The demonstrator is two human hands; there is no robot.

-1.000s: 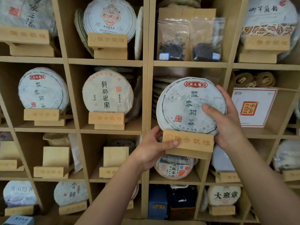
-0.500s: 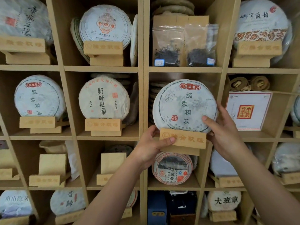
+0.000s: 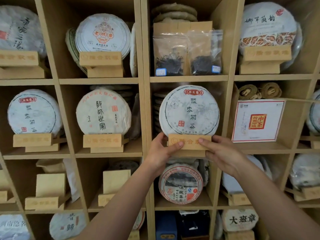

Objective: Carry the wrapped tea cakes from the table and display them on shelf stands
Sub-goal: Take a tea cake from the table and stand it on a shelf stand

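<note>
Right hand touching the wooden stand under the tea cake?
Touching. The head view shows the right hand with its thumb pressed flat across the front of the wooden stand holding the tea cake.

White paper on the tea cake [image 3: 189,110], ringed with a thin dark circle, red banner label at top, black characters down the middle, small red seal low left. Pale tan wooden stand [image 3: 189,142] under the cake, faint yellow characters on its face. Right of the cake, white box [image 3: 258,120], thin red border, red-and-gold square emblem. Above, clear bags [image 3: 187,52] of black leaf.
</note>
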